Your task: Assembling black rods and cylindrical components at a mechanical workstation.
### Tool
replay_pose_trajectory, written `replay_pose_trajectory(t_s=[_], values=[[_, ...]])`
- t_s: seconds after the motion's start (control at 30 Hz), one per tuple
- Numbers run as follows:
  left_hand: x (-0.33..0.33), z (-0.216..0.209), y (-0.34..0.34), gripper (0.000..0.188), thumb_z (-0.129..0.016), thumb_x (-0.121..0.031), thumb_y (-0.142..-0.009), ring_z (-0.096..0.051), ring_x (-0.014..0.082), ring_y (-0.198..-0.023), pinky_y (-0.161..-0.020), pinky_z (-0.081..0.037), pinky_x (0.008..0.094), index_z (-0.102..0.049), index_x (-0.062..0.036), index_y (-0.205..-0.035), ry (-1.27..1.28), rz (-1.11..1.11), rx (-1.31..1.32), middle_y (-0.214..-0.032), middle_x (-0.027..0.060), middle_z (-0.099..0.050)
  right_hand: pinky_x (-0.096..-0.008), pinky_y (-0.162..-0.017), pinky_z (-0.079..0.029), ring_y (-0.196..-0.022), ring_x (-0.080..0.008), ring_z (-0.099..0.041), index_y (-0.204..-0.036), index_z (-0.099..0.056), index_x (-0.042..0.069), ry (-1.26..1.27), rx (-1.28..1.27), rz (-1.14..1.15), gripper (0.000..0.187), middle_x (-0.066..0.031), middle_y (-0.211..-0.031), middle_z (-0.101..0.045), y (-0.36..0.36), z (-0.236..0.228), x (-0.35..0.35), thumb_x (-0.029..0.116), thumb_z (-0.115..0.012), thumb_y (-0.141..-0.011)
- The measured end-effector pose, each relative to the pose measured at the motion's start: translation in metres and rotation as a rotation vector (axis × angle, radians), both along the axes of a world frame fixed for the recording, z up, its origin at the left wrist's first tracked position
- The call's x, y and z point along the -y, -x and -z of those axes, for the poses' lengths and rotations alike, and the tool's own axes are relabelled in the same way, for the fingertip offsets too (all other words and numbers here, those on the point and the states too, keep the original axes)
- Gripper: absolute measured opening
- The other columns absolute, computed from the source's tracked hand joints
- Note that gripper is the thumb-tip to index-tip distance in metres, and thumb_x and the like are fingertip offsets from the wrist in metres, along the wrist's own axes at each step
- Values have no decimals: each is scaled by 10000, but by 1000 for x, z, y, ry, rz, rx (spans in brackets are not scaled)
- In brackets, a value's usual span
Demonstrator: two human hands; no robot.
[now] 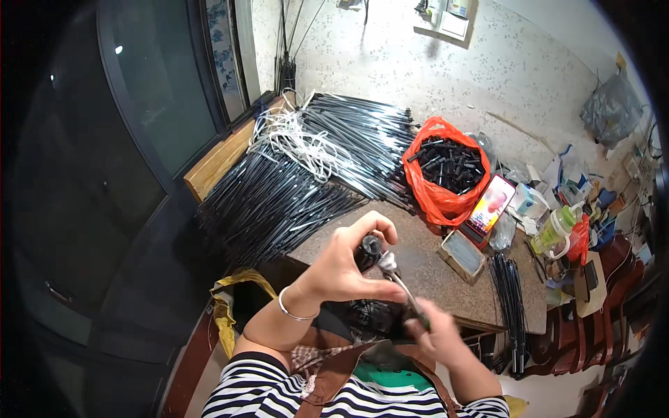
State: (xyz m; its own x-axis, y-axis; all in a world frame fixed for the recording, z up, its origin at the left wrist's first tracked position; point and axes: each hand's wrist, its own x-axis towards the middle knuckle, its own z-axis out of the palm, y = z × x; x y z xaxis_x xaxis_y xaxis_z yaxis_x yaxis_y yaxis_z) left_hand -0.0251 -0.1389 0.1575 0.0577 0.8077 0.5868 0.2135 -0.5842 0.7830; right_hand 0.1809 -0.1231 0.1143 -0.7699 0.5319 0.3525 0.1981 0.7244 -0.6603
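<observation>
- The left hand (345,261) is raised above the near edge of the brown speckled surface (432,275), its grip clenched around a short black cap piece (369,249) whose round open end faces up between thumb and forefinger.
- A silver bangle (293,310) circles the left wrist.
- The right hand (433,333) sits lower and closer to the body, its grip closed on the lower end of a thin metal rod (403,289); this hand is blurred.
- The rod slants up and to the left, and its silvery tip (387,263) is touching, or just beside, the black cap piece in the left hand; I cannot tell whether it is inserted.
- Behind the hands, a large heap of long black rods (293,188) lies across the surface, with a tangle of white cords (300,143) on top of it.
- To the right of the heap stands an open orange bag (439,191) filled with small black parts (449,164).
- Just beside the bag a phone (491,203) with a lit screen leans, and a small box (461,254) lies near it.
- A smaller bundle of black rods (509,296) rests at the right edge of the surface.
</observation>
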Motion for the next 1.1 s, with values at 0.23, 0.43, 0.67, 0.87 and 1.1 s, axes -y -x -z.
replay_pose_trajectory(t_s=[0.23, 0.43, 0.67, 0.87, 1.1], values=[[5, 3, -7, 334, -711, -199, -553, -329, 19, -500, -432, -272, 152, -435, -32, -642, 51, -92, 46, -591, -26, -402, -245, -595, -399, -645, -122, -484, -1230, -173, 73, 1404, -23, -169, 477, -79, -765, -499, 3, -24, -1, 64, -367, -794], [4, 13, -8, 276, -686, -126, -555, -343, 9, -464, -418, -272, 138, -435, -38, -630, 122, -50, 110, -546, -36, -401, -208, -455, -356, -498, -99, -437, -953, -429, -19, 1127, 5, -336, 204, -54, -589, -467, 8, 14, 8, 46, -399, -761], [6, 10, -18, 317, -684, -140, -555, -373, 26, -585, -525, -311, 149, -477, -8, -757, 20, -110, 292, -704, 8, -445, -232, -500, -403, -517, -126, -495, -875, -469, 14, 532, -45, 129, 142, -71, -594, -512, 17, 9, 13, 47, -487, -738], [4, 24, -32, 309, -653, -142, -594, -357, 20, -567, -507, -297, 142, -457, -6, -790, -8, -218, 364, -673, -8, -418, -245, -508, -417, -551, -154, -531, -904, -460, 7, 406, -48, 133, 174, -94, -635, -531, 18, 10, 17, 39, -490, -735], [-5, 18, -32, 337, -653, -114, -585, -350, 18, -554, -501, -289, 131, -426, -11, -813, 16, -183, 338, -657, -16, -403, -245, -517, -414, -545, -159, -530, -904, -462, 17, 462, -60, 215, 174, -93, -637, -529, 17, 1, 14, 30, -487, -732]])
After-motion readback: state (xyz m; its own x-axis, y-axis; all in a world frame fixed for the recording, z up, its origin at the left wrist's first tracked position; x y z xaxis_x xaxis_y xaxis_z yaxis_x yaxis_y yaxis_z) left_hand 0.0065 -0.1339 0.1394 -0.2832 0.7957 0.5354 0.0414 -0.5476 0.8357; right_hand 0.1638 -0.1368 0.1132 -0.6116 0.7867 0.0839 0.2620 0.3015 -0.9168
